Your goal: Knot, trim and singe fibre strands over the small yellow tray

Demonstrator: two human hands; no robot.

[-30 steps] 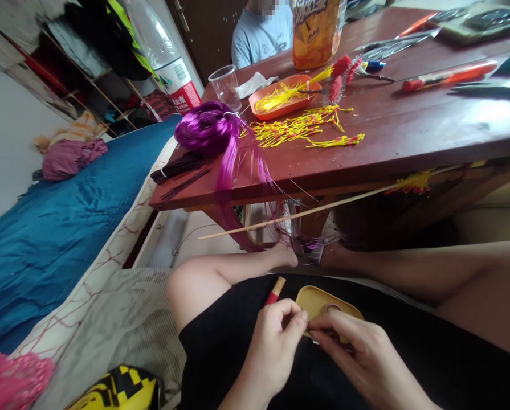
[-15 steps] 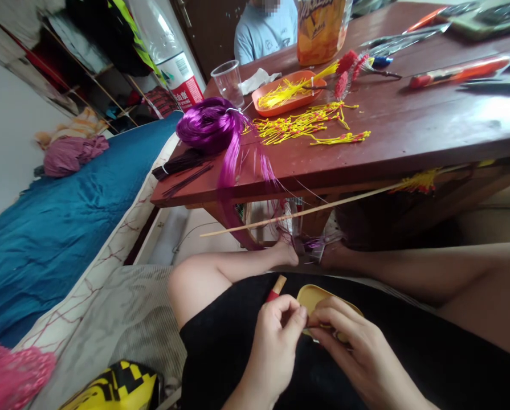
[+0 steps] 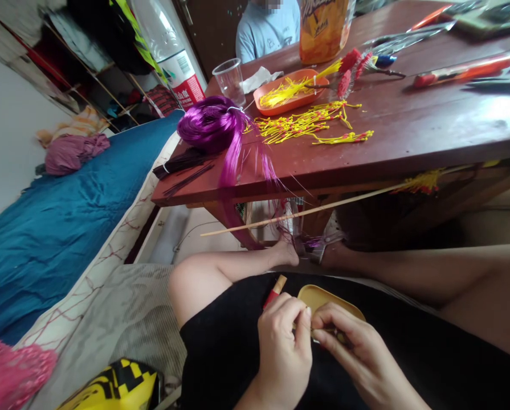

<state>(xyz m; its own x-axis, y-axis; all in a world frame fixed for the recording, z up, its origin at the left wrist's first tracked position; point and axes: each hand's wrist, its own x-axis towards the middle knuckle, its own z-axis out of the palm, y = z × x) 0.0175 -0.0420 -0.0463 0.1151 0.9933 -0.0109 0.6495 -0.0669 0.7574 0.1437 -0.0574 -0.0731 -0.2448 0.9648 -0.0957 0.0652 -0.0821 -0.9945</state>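
My left hand (image 3: 284, 336) is closed in a pinch over my lap, thumb against the curled fingers. Close beside it, my right hand (image 3: 349, 341) pinches too, its fingertips almost meeting the left thumb. Whatever lies between the fingertips is too small and covered to make out. Behind both hands a shallow yellow tray (image 3: 323, 296) rests on the black cloth (image 3: 224, 330) over my lap, partly hidden by the right hand. A small red and tan stick-like piece (image 3: 276, 290) lies just beyond the left hand.
On the reddish-brown table (image 3: 391, 136) lie a purple fibre bundle (image 3: 207, 125), yellow red-tipped strands (image 3: 297, 122) and an orange tray (image 3: 289, 105). A thin wooden stick (image 3: 306, 212) juts out below the table edge. A person (image 3: 267, 28) sits beyond. A bed (image 3: 75, 210) stands left.
My left hand has turned and shifted slightly right, its thumb now pointing more upward. The right hand's fingers have curled a little, still pinched. Objects on the table stay put.
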